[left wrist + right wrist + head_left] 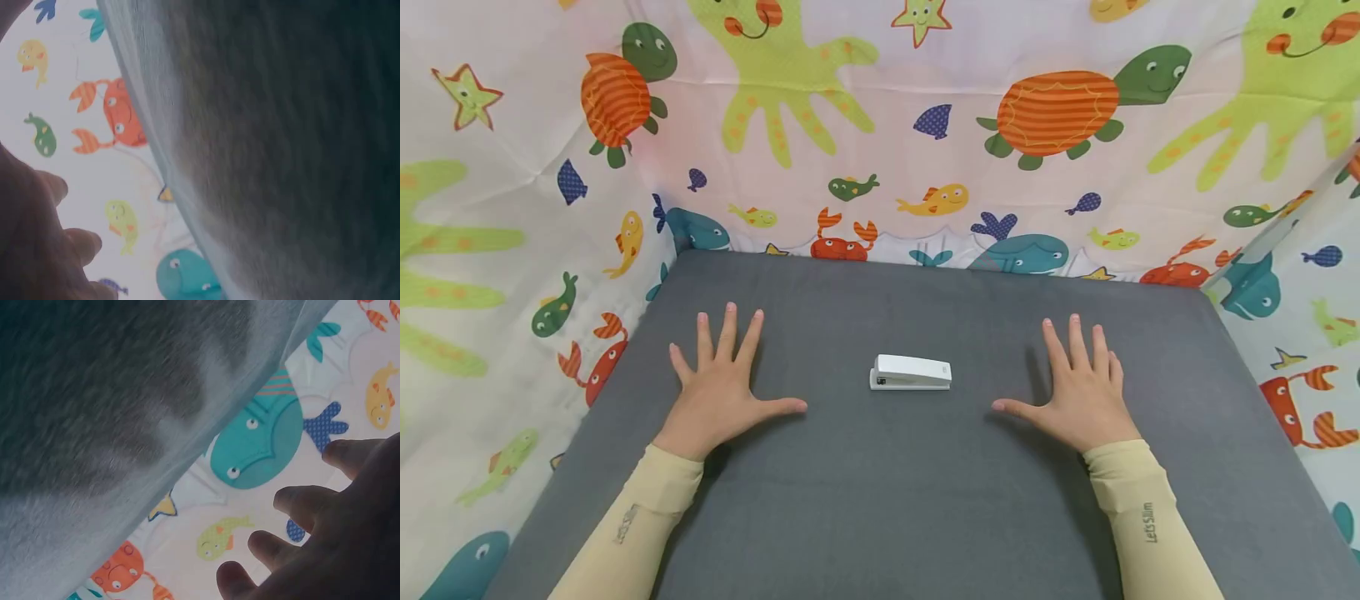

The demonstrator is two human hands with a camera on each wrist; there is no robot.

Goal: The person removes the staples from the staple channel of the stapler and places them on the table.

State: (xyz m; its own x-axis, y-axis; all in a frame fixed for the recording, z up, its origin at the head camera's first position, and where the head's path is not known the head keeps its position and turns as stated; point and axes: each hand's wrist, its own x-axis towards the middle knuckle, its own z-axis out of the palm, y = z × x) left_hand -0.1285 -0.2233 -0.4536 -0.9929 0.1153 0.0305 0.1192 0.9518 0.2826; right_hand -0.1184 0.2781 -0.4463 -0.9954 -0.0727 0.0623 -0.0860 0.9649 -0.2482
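Note:
A white stapler (912,372) lies on the grey table, between the two hands and touched by neither. To its left, the left hand (718,387) is spread palm down, fingers straight and thumb pointing toward the stapler. On the other side the right hand (1078,392) is spread likewise, its thumb reaching toward the stapler's right end. Both hands hold nothing. In the left wrist view only some fingertips (82,245) show at the lower left. Fingers (306,503) of the right hand appear at the lower right of its wrist view. Neither wrist view shows the stapler.
The grey cloth-covered table (880,500) extends under both forearms. A fabric curtain (880,108) printed with sea animals hangs along the table's back edge, and similar fabric lines the left and right sides.

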